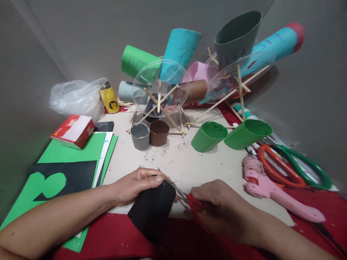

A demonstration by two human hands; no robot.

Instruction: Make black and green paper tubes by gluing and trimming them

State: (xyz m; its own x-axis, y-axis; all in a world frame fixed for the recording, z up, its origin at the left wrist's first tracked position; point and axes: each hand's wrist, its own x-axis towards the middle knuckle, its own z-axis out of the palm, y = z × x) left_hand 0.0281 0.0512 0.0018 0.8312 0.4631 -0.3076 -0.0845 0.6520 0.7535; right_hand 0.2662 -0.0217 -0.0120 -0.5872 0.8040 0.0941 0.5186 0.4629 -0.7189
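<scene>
My left hand [135, 185] grips a rolled piece of black paper [151, 211] near the front edge of the table. My right hand [217, 202] is closed on red-handled scissors [189, 200], whose thin blades point up-left and meet the top edge of the black paper. Both hands sit close together above the pale board [189, 162] and the red cloth [114, 234].
A wheel of paper cups on wooden sticks [173, 86] stands behind. Grey [140, 136], brown [159, 132] and two green cups [208, 136] lie ahead. A pink glue gun [271, 187] and large scissors [292, 168] lie right. Green and black sheets [62, 173] and a red box [73, 130] lie left.
</scene>
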